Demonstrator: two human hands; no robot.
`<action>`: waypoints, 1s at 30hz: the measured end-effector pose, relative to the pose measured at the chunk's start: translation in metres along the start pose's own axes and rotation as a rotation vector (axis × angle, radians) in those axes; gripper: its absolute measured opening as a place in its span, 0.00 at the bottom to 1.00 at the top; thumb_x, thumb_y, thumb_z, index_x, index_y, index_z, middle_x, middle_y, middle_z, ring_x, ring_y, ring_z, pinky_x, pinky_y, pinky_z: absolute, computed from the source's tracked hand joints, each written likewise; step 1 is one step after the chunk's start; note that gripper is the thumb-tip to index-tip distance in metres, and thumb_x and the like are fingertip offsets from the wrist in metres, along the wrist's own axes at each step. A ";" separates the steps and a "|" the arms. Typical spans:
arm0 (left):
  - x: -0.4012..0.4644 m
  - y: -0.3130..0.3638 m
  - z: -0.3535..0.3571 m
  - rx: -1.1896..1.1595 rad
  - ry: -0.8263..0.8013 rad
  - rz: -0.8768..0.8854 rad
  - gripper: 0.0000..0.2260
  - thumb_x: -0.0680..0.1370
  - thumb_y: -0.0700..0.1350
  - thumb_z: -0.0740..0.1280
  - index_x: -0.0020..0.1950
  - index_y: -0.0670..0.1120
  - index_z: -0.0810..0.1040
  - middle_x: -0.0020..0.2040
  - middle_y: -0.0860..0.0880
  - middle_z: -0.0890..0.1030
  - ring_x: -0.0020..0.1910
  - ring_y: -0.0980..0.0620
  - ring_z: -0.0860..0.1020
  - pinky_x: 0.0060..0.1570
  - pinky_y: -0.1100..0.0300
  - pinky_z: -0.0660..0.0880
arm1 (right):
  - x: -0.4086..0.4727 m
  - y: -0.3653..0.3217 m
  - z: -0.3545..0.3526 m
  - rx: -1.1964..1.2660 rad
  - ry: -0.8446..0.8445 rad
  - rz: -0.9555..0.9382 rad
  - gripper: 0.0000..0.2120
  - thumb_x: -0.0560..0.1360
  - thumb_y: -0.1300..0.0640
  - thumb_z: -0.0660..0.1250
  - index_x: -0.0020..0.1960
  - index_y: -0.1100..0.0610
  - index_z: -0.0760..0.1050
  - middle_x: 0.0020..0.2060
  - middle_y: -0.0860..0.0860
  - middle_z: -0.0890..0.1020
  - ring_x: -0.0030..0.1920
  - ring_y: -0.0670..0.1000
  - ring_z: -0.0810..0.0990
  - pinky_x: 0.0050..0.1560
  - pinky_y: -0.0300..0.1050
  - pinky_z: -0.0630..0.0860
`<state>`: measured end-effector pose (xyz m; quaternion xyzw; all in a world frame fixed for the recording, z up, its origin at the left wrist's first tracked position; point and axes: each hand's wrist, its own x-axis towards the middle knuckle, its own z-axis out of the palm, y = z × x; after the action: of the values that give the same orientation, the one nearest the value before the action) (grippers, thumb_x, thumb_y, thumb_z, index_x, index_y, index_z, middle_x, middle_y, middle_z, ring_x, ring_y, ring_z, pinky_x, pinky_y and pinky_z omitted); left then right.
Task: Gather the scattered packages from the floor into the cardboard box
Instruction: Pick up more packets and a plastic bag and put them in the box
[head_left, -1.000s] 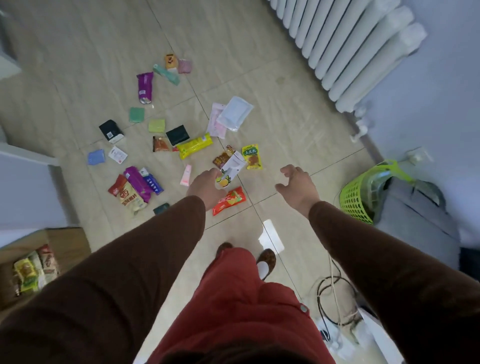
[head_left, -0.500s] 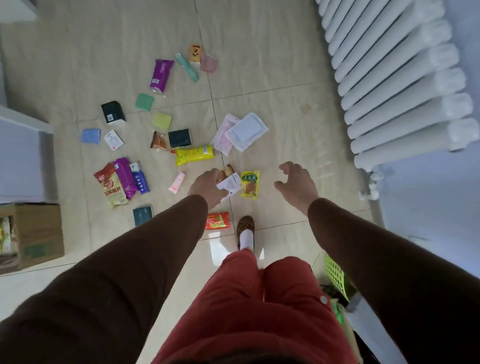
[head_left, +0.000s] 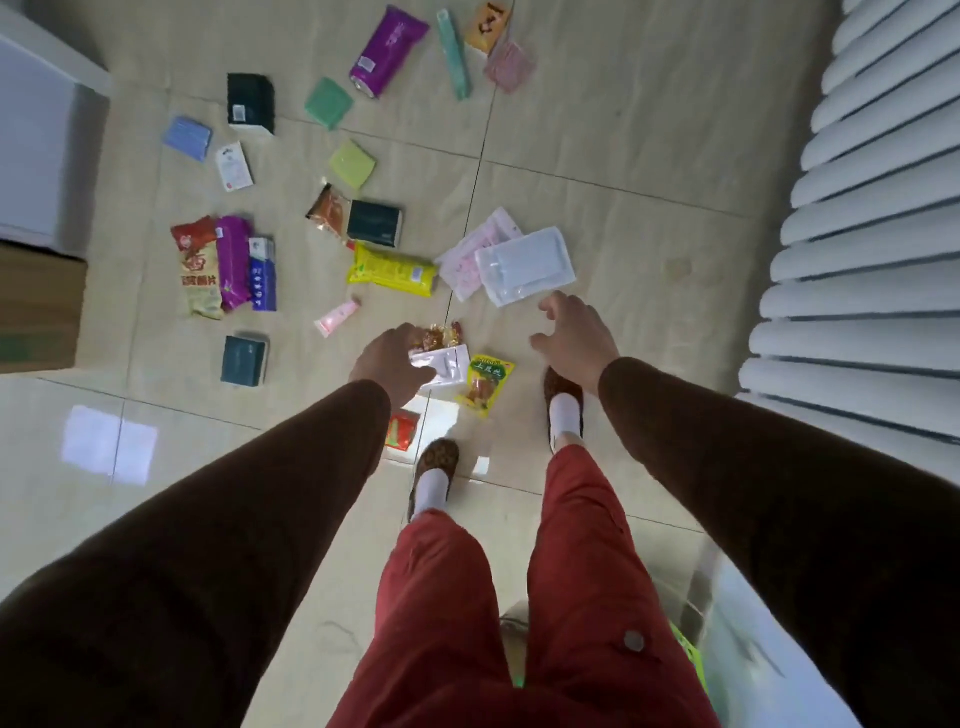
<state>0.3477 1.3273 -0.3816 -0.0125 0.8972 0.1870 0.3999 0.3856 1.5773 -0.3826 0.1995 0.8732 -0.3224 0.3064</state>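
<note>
Head view
White packet (head_left: 441, 366): flat and glossy, held above the floor just left of the yellow snack pouch (head_left: 485, 383); long axis roughly left-right.
Left hand (head_left: 390, 364): fingers curled, gripping the white packet.
Right hand (head_left: 576, 338): spread, holding nothing, right of the pouch.
Cardboard box (head_left: 39, 306): far left of the pouch.

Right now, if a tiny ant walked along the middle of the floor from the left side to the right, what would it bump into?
Cardboard box → red chips bag → purple pack → blue pack → yellow pack → clear white pouch → radiator.
</note>
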 end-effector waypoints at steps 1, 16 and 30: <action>0.008 0.003 0.008 -0.019 0.002 -0.031 0.24 0.75 0.44 0.73 0.70 0.46 0.74 0.67 0.43 0.78 0.66 0.42 0.75 0.63 0.51 0.72 | 0.016 0.007 -0.004 -0.020 -0.023 -0.019 0.23 0.76 0.56 0.69 0.70 0.57 0.71 0.65 0.56 0.77 0.66 0.59 0.74 0.65 0.53 0.72; 0.190 -0.056 0.170 -0.110 -0.063 -0.258 0.27 0.74 0.47 0.75 0.71 0.45 0.72 0.67 0.44 0.78 0.65 0.42 0.76 0.61 0.51 0.72 | 0.301 0.084 0.078 -0.371 -0.208 -0.174 0.30 0.76 0.58 0.69 0.76 0.55 0.64 0.68 0.58 0.74 0.69 0.59 0.72 0.63 0.52 0.72; 0.267 -0.109 0.389 0.208 0.076 -0.347 0.24 0.74 0.50 0.73 0.67 0.47 0.69 0.57 0.48 0.75 0.53 0.45 0.79 0.46 0.50 0.73 | 0.448 0.159 0.183 -0.959 0.023 -0.437 0.53 0.64 0.46 0.81 0.79 0.56 0.54 0.72 0.59 0.65 0.71 0.63 0.66 0.72 0.67 0.61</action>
<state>0.4629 1.3943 -0.8474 -0.1325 0.9105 0.0212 0.3912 0.2182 1.6325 -0.8607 -0.1464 0.9472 0.0593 0.2791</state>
